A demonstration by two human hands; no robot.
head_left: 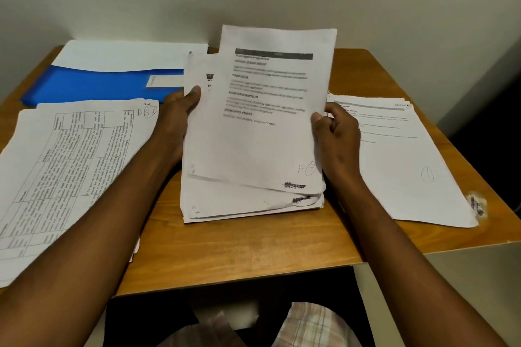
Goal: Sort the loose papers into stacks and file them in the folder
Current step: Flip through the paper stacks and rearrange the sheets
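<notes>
Mid-sort: my right hand [335, 135] pinches the right edge of the top sheet [270, 110], thumb over the front, fingers curled behind, lifting it off the middle pile [248, 205] so its upper part stands tilted up while the bottom edge stays near the pile. My left hand [180, 110] grips the pile's left edge, thumb on top of the next page, holding the rest steady on the wooden table [253, 248]. The sheet has a pen mark circled at its lower right, too blurred to read. A stack with tables [64, 166] lies at left, another stack [400, 155] marked with a circled 1 at right, touching nothing in my hands. The blue folder [93, 84] lies open at back left with white sheets in it. To do this well, I think: keep the left thumb pressing so only one page peels, read the circled mark before moving, then lay the sheet square on the matching stack, corners aligned, not skewed.
</notes>
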